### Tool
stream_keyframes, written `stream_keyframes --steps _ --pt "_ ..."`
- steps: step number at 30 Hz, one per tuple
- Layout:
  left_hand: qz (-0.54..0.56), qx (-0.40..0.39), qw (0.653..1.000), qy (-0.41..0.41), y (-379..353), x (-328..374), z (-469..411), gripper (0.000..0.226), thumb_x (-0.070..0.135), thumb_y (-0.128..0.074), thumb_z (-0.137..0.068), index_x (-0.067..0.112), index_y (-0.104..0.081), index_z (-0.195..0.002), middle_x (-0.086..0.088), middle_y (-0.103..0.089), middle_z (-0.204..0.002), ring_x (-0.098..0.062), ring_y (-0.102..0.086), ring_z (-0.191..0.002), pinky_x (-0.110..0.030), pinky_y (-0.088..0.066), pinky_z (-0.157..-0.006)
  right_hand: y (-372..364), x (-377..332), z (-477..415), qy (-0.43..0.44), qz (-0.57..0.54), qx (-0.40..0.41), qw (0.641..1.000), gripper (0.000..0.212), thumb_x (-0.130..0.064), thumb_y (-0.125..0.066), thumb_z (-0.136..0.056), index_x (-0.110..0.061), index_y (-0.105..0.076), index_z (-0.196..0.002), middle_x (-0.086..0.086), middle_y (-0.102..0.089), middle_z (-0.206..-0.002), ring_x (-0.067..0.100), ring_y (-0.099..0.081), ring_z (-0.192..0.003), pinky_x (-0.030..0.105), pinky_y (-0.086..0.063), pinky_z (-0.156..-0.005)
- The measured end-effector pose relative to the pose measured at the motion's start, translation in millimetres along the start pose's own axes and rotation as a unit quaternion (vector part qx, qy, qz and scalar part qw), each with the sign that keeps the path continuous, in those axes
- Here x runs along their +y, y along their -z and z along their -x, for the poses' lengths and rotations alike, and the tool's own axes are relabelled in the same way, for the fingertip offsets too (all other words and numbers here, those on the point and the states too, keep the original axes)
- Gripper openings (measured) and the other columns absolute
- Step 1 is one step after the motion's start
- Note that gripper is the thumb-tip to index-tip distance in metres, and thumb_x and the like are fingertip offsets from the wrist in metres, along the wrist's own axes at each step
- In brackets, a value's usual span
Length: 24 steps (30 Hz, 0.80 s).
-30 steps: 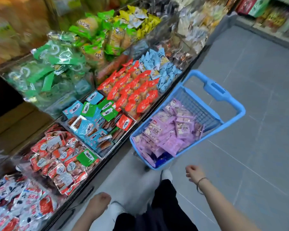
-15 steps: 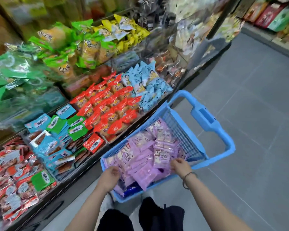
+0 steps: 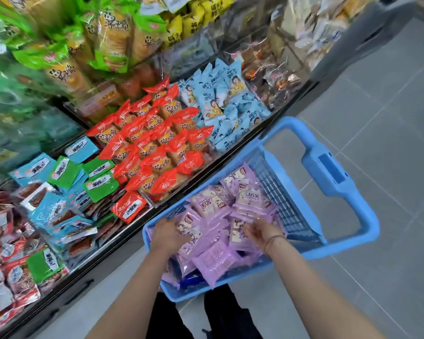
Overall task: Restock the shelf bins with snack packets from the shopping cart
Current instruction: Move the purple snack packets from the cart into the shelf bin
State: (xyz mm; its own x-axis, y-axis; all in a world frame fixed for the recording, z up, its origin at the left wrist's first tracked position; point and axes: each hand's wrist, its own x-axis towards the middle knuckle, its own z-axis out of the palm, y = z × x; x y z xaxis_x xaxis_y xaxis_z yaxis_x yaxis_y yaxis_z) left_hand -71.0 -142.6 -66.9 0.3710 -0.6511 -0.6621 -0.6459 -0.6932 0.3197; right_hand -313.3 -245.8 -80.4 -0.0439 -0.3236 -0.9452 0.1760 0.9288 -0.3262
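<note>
Place: a shop, snack aisle. We list tiered, clear-fronted shelf bins [image 3: 186,55], each heaped with one sort of wrapped snack: red packets [image 3: 157,143], light-blue packets [image 3: 220,101] and green-ended biscuit packs [image 3: 66,67]. We add a blue plastic shopping cart [image 3: 328,167] loaded with identical purple packets [image 3: 218,260], standing on a grey tiled floor [image 3: 389,118].

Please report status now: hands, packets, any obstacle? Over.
Left hand and right hand on purple packets in blue cart; hold blurred, unclear. No packet lifted yet. No obstacle seen.
</note>
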Motion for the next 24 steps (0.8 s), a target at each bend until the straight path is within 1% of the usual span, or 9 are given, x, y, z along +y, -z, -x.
stream_keyframes --steps 2,5,9,11,14,16,18,21,24 --pt "0.034 -0.011 0.999 0.004 0 -1 2 0.059 0.033 -0.075 -0.077 0.008 -0.054 -0.126 -0.013 -0.050 -0.126 -0.026 -0.047 -0.116 -0.032 -0.041 -0.090 -2 1 -4 0.024 0.023 0.005 0.999 0.013 -0.004 -0.052 -0.092 -0.006 -0.053 -0.079 0.007 -0.062 -0.067 0.015 -0.062 -0.063 0.024 -0.057 -0.058" --pt "0.217 -0.007 0.976 0.028 0 -1 17 0.041 0.023 -0.074 -0.082 0.008 -0.053 -0.113 -0.007 -0.059 -0.107 -0.026 -0.058 -0.101 -0.027 -0.043 -0.070 2 6 6 0.055 -0.001 -0.019 0.998 0.018 0.005 -0.046 -0.090 -0.005 -0.053 -0.076 0.007 -0.059 -0.066 0.015 -0.058 -0.061 0.022 -0.055 -0.057" --pt "0.428 -0.048 0.900 0.059 6 -12 40 0.034 0.019 -0.067 -0.088 0.027 -0.049 -0.116 0.007 -0.064 -0.105 -0.021 -0.061 -0.102 -0.035 -0.044 -0.090 21 16 41 0.098 -0.045 -0.067 0.992 0.016 0.008 -0.044 -0.089 -0.004 -0.049 -0.079 0.013 -0.060 -0.090 0.025 -0.059 -0.090 0.038 -0.054 -0.082" --pt "0.487 -0.076 0.868 0.065 10 -19 49 0.039 0.021 -0.069 -0.087 0.027 -0.052 -0.122 0.000 -0.069 -0.112 -0.025 -0.064 -0.105 -0.046 -0.047 -0.097 34 20 61 0.104 -0.053 -0.090 0.989 0.017 0.007 -0.040 -0.090 -0.006 -0.049 -0.083 0.012 -0.062 -0.091 0.023 -0.061 -0.083 0.033 -0.055 -0.071" --pt "0.534 -0.116 0.834 0.082 14 -18 61 0.057 0.029 -0.071 -0.085 0.023 -0.046 -0.136 -0.004 -0.065 -0.123 -0.026 -0.067 -0.104 -0.050 -0.056 -0.084 49 27 87 0.104 -0.074 -0.124 0.984 0.022 0.005 -0.039 -0.089 -0.009 -0.052 -0.100 0.012 -0.062 -0.097 0.021 -0.060 -0.076 0.030 -0.054 -0.067" --pt "0.532 -0.136 0.830 0.096 16 -8 66 0.053 0.036 -0.063 -0.089 0.019 -0.045 -0.136 -0.010 -0.060 -0.129 -0.030 -0.063 -0.111 -0.058 -0.053 -0.086 51 30 99 0.106 -0.076 -0.139 0.982 0.022 0.007 -0.039 -0.088 -0.012 -0.050 -0.092 0.009 -0.061 -0.088 0.017 -0.058 -0.067 0.027 -0.052 -0.062" --pt "0.540 -0.136 0.825 0.097 21 5 68 0.042 0.037 -0.052 -0.096 0.015 -0.050 -0.131 -0.015 -0.063 -0.125 -0.032 -0.059 -0.117 -0.057 -0.048 -0.094 44 30 108 0.111 -0.061 -0.161 0.979 0.025 0.010 -0.037 -0.085 -0.013 -0.045 -0.080 0.007 -0.057 -0.079 0.016 -0.054 -0.061 0.024 -0.051 -0.057" --pt "0.588 -0.156 0.790 0.071 32 27 74 0.037 0.036 -0.033 -0.103 0.014 -0.060 -0.115 -0.016 -0.072 -0.107 -0.031 -0.069 -0.097 -0.048 -0.054 -0.085 25 30 118 0.116 -0.035 -0.211 0.970 0.028 0.012 -0.034 -0.084 -0.012 -0.043 -0.074 0.002 -0.057 -0.064 0.011 -0.054 -0.051 0.022 -0.050 -0.049" --pt "0.638 -0.166 0.752 0.025 46 40 82 0.045 0.040 -0.028 -0.102 0.018 -0.067 -0.108 -0.014 -0.072 -0.106 -0.031 -0.070 -0.095 -0.045 -0.058 -0.075 10 29 124 0.118 -0.012 -0.261 0.958 0.023 0.011 -0.039 -0.085 -0.011 -0.046 -0.080 0.003 -0.062 -0.071 0.013 -0.061 -0.059 0.027 -0.054 -0.059"
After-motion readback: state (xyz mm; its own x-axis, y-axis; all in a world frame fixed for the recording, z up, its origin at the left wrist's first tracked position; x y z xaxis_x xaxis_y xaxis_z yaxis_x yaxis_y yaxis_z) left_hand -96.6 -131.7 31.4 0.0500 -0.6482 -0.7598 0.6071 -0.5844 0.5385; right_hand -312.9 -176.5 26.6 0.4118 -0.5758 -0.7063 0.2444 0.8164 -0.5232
